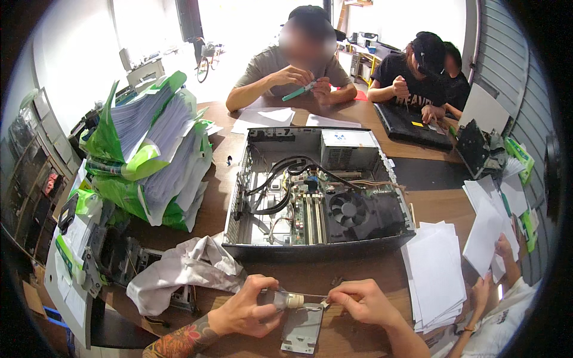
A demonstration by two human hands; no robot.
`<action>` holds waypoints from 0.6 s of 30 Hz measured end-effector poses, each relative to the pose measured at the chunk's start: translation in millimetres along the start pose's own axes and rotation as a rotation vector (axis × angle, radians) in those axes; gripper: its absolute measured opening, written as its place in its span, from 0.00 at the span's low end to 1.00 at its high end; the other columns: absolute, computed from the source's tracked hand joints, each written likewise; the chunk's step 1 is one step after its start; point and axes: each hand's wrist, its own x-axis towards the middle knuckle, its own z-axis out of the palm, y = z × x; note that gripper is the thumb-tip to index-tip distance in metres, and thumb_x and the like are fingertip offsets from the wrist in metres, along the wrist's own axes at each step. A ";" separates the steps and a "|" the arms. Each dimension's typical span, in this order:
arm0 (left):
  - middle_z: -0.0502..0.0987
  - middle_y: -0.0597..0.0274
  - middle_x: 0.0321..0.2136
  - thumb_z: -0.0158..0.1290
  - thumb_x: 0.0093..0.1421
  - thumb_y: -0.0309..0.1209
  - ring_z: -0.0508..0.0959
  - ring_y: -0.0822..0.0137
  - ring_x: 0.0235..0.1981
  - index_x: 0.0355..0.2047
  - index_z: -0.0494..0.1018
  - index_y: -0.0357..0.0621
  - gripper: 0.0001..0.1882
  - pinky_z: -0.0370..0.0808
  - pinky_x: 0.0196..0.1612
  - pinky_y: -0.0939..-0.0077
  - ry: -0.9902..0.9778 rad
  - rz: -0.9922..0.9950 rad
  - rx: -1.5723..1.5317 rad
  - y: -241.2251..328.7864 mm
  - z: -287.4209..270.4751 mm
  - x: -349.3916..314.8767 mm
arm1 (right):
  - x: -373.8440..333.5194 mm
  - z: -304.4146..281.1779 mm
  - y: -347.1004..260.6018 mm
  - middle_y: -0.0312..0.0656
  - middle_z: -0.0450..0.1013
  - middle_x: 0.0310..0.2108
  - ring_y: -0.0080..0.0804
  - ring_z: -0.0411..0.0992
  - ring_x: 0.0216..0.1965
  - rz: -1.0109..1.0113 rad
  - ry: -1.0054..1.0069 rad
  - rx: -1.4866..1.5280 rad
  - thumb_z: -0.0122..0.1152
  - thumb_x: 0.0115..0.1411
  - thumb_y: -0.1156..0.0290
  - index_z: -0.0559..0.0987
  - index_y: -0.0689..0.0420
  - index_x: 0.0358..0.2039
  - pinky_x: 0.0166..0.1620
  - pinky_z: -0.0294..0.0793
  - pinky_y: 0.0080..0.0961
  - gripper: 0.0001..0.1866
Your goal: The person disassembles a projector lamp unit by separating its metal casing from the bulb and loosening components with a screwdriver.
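Observation:
My left hand [253, 307], with a tattooed forearm, is closed around a small clear bottle [279, 299] with a cream-coloured neck [295, 300]. A thin stiff line runs from near its fingers toward my right hand [361, 301]. That hand is pinched just beyond the bottle's neck, with a small pale bit at its fingertips that is too small to name. Beneath both hands lies a flat silver metal bracket [300, 331] on the table. Beyond them stands an opened desktop computer case [322, 246], showing black cables, a fan [348, 209] and a metal power supply.
A crumpled pale cloth [185, 274] lies left, before a tall stack of papers in green wrapping [149, 155]. Loose white sheets [434, 274] lie right. Across the table, one person holds a teal marker [298, 90]; another works over a black laptop [412, 126]. Another person's hands handle papers at right.

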 end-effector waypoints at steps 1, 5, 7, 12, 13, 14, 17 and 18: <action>0.62 0.43 0.47 0.66 0.43 0.22 0.70 0.46 0.45 0.42 0.59 0.48 0.30 0.72 0.46 0.56 -0.007 -0.013 -0.048 -1.6 1.2 -2.5 | 1.0 -1.5 0.0 0.45 0.77 0.27 0.35 0.77 0.28 0.096 -0.031 0.100 0.63 0.58 0.75 0.82 0.65 0.34 0.34 0.75 0.24 0.07; 0.62 0.45 0.46 0.65 0.45 0.22 0.68 0.50 0.46 0.44 0.58 0.48 0.31 0.69 0.49 0.58 0.177 -0.127 -0.442 -10.0 10.6 -8.2 | 8.4 0.9 -21.9 0.42 0.78 0.30 0.30 0.77 0.29 -0.046 0.019 -0.095 0.65 0.55 0.76 0.80 0.61 0.35 0.36 0.74 0.22 0.07; 0.62 0.45 0.45 0.65 0.46 0.22 0.67 0.53 0.47 0.46 0.52 0.50 0.35 0.67 0.51 0.60 0.093 -0.152 -0.393 -16.8 8.6 -4.4 | 7.1 2.5 -12.8 0.41 0.76 0.30 0.31 0.76 0.28 -0.115 0.056 -0.162 0.68 0.53 0.74 0.79 0.60 0.36 0.32 0.74 0.22 0.10; 0.61 0.45 0.45 0.64 0.46 0.21 0.66 0.55 0.46 0.46 0.52 0.48 0.34 0.65 0.53 0.61 0.099 -0.259 -0.496 -18.5 11.0 -5.6 | 7.3 3.8 -6.5 0.40 0.72 0.25 0.34 0.73 0.23 -0.551 0.168 -0.680 0.70 0.51 0.72 0.79 0.59 0.36 0.25 0.73 0.28 0.12; 0.61 0.44 0.45 0.64 0.46 0.21 0.67 0.55 0.46 0.46 0.52 0.49 0.34 0.66 0.52 0.61 0.105 -0.272 -0.496 -16.5 11.2 -5.8 | 4.7 3.6 -9.2 0.40 0.71 0.24 0.34 0.72 0.23 -0.568 0.152 -0.792 0.69 0.52 0.72 0.79 0.58 0.36 0.25 0.73 0.28 0.11; 0.61 0.44 0.45 0.64 0.46 0.21 0.67 0.55 0.46 0.46 0.52 0.49 0.34 0.66 0.52 0.61 0.095 -0.272 -0.494 -14.0 11.0 -6.2 | 2.2 5.4 -5.2 0.40 0.71 0.24 0.34 0.72 0.23 -0.564 0.160 -0.787 0.69 0.52 0.72 0.79 0.58 0.36 0.25 0.73 0.28 0.11; 0.61 0.43 0.47 0.64 0.46 0.20 0.68 0.53 0.45 0.47 0.53 0.49 0.35 0.69 0.50 0.62 0.081 -0.106 -0.338 -6.8 8.7 -5.0 | -4.0 6.2 2.7 0.41 0.73 0.24 0.34 0.72 0.23 -0.366 0.125 -0.424 0.66 0.55 0.73 0.80 0.60 0.36 0.27 0.73 0.27 0.08; 0.61 0.42 0.47 0.65 0.45 0.20 0.69 0.52 0.45 0.47 0.54 0.50 0.35 0.70 0.48 0.62 0.083 -0.073 -0.294 -4.5 10.4 -6.6 | -3.8 3.5 0.7 0.43 0.74 0.25 0.35 0.73 0.23 -0.195 0.064 -0.190 0.65 0.56 0.73 0.81 0.61 0.35 0.28 0.73 0.27 0.07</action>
